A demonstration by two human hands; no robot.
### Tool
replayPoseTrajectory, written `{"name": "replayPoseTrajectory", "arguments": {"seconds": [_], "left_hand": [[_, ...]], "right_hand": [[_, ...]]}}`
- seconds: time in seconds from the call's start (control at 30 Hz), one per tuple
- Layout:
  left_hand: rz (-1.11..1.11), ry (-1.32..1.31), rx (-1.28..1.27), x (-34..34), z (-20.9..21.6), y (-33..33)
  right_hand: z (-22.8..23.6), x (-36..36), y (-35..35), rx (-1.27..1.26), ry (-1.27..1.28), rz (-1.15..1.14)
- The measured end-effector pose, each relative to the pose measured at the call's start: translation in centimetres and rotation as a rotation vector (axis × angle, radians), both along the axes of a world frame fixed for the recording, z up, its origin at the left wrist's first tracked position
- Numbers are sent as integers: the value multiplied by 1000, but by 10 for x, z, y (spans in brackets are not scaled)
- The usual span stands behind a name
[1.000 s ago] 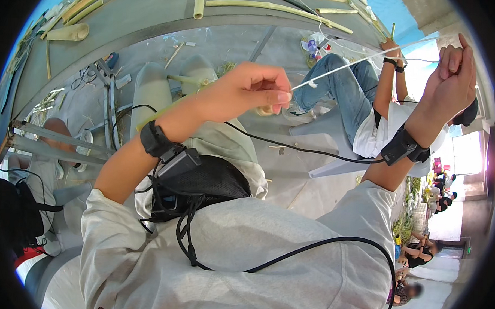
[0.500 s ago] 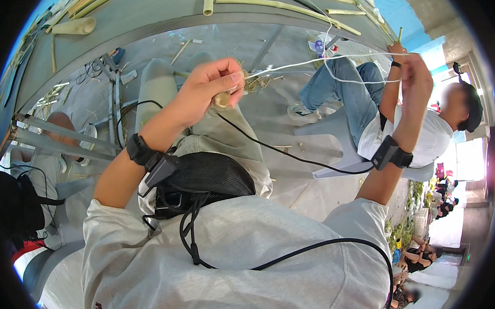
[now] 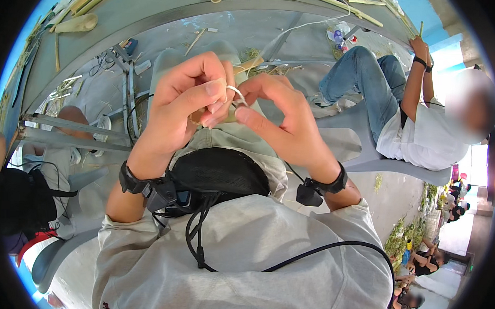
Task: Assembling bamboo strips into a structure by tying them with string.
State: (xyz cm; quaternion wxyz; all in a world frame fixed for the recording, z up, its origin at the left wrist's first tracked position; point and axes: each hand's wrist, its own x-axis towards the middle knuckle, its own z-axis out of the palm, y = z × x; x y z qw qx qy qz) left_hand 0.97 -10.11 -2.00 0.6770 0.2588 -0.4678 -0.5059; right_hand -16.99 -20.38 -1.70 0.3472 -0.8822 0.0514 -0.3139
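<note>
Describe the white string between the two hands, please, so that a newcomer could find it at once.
Start from the black pouch at the wearer's waist and look just above it, where the left hand and the right hand are close together. Between them bends a short curve of white string. Its white colour sets it apart from the black cable lower down.
</note>
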Motion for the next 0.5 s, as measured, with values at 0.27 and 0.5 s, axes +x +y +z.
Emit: {"name": "replayPoseTrajectory", "arguments": {"seconds": [0.27,0.5], "left_hand": [[87,11,91,9,0,16],[126,-18,45,13,7,22]], "right_hand": [[10,0,0,546,76,41],[20,-12,0,549,48,78]]}}
